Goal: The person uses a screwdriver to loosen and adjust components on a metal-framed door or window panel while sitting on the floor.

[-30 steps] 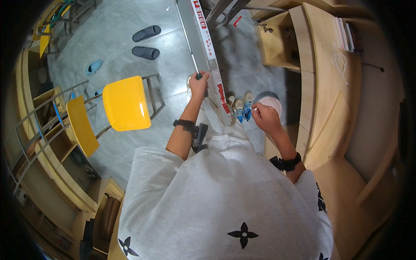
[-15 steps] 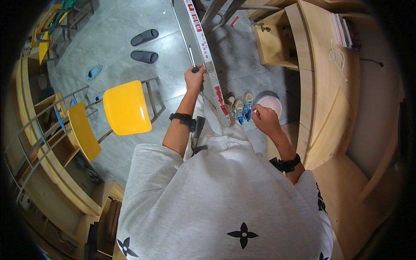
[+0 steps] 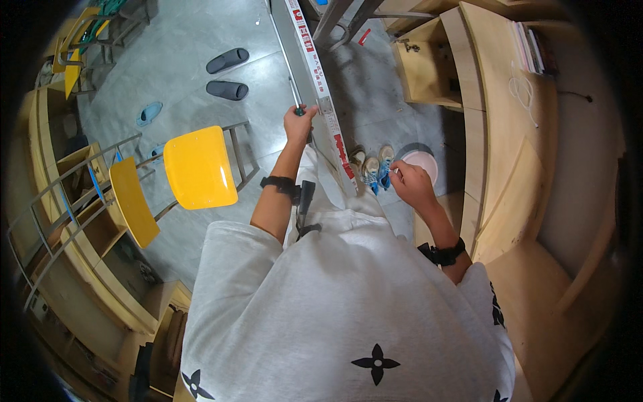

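My left hand (image 3: 299, 122) is stretched forward and closed around the handle of a screwdriver (image 3: 293, 94). Its thin shaft points away from me along a long grey metal rail (image 3: 299, 50) with red and white labels. The rail runs from the top of the view down toward my feet. My right hand (image 3: 410, 184) hovers over the edge of a round pink dish (image 3: 424, 163) on the floor, fingertips pinched together. Anything held between them is too small to make out. Both wrists wear black bands.
A yellow chair (image 3: 197, 167) on a metal frame stands at my left, with a pair of dark slippers (image 3: 226, 74) beyond it. My shoes (image 3: 372, 164) rest by the rail's near end. Wooden shelving and panels (image 3: 495, 134) line the right side, and wooden cabinets (image 3: 80, 241) the left.
My left hand has slid a little farther up along the rail, and the screwdriver shaft now shows beyond it. My right hand stays by the pink dish.
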The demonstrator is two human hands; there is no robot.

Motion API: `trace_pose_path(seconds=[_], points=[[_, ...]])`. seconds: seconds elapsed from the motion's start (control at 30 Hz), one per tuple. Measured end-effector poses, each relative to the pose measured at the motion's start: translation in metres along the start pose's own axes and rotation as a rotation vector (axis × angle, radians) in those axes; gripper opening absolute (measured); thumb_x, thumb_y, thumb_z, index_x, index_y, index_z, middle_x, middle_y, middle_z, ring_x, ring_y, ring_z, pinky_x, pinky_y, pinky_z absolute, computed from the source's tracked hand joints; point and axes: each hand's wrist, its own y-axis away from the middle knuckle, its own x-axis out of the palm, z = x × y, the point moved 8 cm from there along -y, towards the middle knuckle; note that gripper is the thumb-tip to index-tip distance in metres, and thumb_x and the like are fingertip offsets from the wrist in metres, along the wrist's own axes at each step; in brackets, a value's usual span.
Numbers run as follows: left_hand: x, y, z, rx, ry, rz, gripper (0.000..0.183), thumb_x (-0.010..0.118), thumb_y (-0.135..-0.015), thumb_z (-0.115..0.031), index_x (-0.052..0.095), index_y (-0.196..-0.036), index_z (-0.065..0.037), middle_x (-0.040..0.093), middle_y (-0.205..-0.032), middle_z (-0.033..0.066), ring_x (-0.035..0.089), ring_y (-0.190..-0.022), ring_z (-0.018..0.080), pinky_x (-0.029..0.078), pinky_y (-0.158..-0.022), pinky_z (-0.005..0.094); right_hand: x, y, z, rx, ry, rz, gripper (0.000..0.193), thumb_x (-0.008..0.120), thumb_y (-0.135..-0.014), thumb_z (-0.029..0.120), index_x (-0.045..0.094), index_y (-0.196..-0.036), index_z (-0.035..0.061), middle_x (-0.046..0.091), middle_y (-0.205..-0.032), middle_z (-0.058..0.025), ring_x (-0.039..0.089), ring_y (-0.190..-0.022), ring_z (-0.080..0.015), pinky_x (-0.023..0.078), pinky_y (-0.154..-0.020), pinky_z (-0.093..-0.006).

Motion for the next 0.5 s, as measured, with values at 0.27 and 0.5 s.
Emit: trace_pose_path(seconds=[0.27, 0.5], points=[[0.002, 0.052, -0.007, -0.180, 0.413, 0.176, 0.016, 0.068, -0.076, 0.000, 0.056, -0.087, -0.003, 0.054, -0.068, 0.0016, 0.048, -0.049, 0.0111, 0.043, -0.045, 0.0260, 0.022, -0.028, 0.033, 0.005, -0.132, 0.076, 0.024, 0.060, -0.080, 0.017, 0.059, -0.099, 0.0017, 0.062, -0.077, -0.0171, 0.061, -0.075, -0.0345, 0.048, -0.068, -0.0434], [0.088, 0.101, -0.010, -0.534, 1.118, 0.664, 0.021, 0.050, -0.094, -0.024, 0.052, -0.096, -0.003, 0.055, -0.081, 0.0070, 0.053, -0.070, 0.0176, 0.047, -0.065, 0.0349, 0.040, -0.064, 0.082, 0.020, -0.445, -0.024, 0.044, 0.064, -0.080, 0.015, 0.047, -0.118, 0.0024, 0.061, -0.103, -0.0214, 0.062, -0.089, -0.0357, 0.049, -0.076, -0.0381]])
